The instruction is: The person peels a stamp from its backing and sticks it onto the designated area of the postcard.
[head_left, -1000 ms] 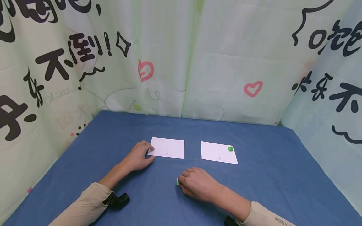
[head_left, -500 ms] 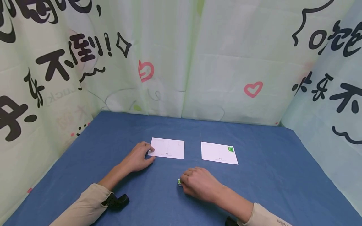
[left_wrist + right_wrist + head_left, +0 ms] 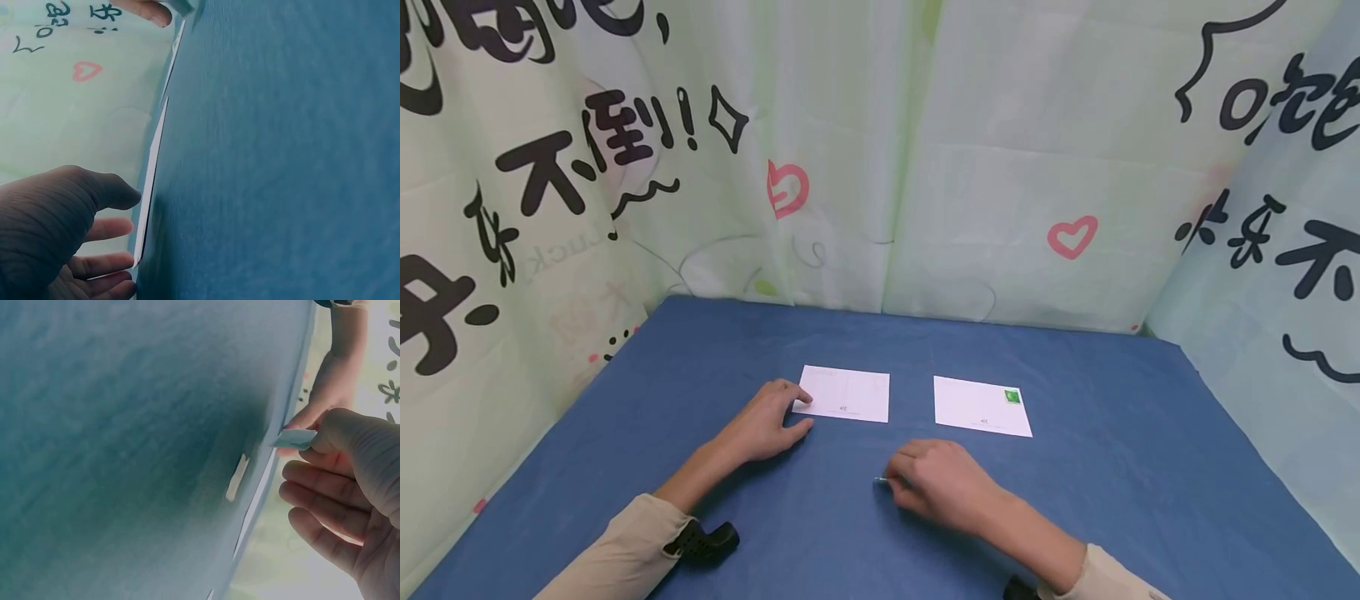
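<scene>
I see the right hand (image 3: 943,485) pinching a stamp-like slip (image 3: 294,438) between its fingers, seemingly for readying it, while the left hand's (image 3: 766,423) spread fingers touch the unstamped postcard (image 3: 852,395) before them; careful aligning seems needed next.

The counter (image 3: 805,533) I sit at is covered in blue cloth, matt, with a slightly rough weave and shallow creases. The left card (image 3: 850,394) and right card (image 3: 970,405) look like smooth white paper, flat and fairly stiff, the right one bearing a green printed square (image 3: 1012,397) that seems papery too. Pinched in my right hand (image 3: 943,481) is a thin slip (image 3: 295,438), smooth like paper; the pale piece (image 3: 237,478) on the cloth is too blurred for its finish to show. My sleeves (image 3: 617,550) are soft matt fabric, the black cuff device (image 3: 711,543) looks like plastic, and the curtain (image 3: 992,125) is thin, smooth, printed cloth with soft folds
</scene>
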The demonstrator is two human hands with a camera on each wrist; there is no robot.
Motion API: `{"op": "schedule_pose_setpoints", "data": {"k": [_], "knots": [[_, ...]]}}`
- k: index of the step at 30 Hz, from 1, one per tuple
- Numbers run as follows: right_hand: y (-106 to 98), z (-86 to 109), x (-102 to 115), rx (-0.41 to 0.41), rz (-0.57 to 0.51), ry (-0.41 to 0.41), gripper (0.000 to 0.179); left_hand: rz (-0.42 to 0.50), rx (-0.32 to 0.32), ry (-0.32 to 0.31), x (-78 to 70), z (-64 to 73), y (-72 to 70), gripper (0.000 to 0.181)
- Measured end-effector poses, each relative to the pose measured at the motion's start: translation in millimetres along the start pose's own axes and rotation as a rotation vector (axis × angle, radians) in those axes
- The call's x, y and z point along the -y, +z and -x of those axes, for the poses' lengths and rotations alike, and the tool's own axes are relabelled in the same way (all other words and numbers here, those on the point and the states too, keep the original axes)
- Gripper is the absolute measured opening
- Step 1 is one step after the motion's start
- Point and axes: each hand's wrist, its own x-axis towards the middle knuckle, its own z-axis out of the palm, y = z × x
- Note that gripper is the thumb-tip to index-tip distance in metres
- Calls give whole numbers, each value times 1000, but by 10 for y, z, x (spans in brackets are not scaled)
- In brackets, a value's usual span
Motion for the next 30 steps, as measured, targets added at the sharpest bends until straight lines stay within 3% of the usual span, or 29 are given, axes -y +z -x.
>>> {"op": "schedule_pose_setpoints", "data": {"k": [8,17,20,30], "knots": [[-80,45,-11,-26,-96,62,12,45,-10,53,-132,49,11,29],[-184,59,7,42,-290,230,7,101,18,149,-379,108,30,31],[-206,77,0,32,-359,278,9,116,28,196,-439,119,41,31],[-227,147,-60,10,-598,408,11,221,156,231,-586,179,134,30]]}}
